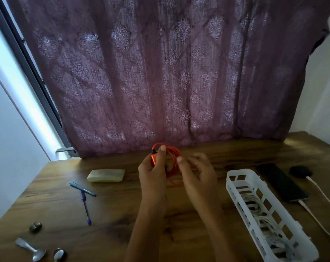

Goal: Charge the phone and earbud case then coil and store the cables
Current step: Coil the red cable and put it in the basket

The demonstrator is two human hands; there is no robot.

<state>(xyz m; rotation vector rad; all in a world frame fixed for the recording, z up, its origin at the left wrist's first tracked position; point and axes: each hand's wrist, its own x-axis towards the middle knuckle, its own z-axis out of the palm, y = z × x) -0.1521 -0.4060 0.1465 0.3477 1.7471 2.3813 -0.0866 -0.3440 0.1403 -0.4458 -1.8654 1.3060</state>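
White basket [228, 188]: lies on the table [113, 214] to the right of my right hand. Its long axis runs from close to me away towards the hands. Its far end is level with that hand, near it but apart. White cables [258, 210] already lie coiled inside.

Left hand [152, 173]: clamped on the orange cable [174, 154]. The fingers wrap the bundle, the thumb presses the plug [154, 157] against it, and the coil is held clear of the table.

Right hand [198, 173]: just right of the coil, fingers loosely curled and blurred. One fingertip sits at the coil's right edge. I cannot tell whether it pinches a strand.

Orange cable: wound in loops between my two hands, standing roughly upright and facing me. A slack loop hangs from its lower right, towards my right palm.

Governing relation: the basket lies right of both hands and the right hand is nearer to it, but the coil is in the left. I judge the coil must pass to the right hand or cross over it, then be laid along the basket's long axis to fit.

Phone [279, 180]: flat, beyond the basket and further right of my right hand. A white lead [305, 206] is plugged into its near end.

Earbud case [300, 171]: farthest right, beside the phone's far end. Another white lead runs up to it.

Stage: charging looks set up. Storing this coil is not yet done.
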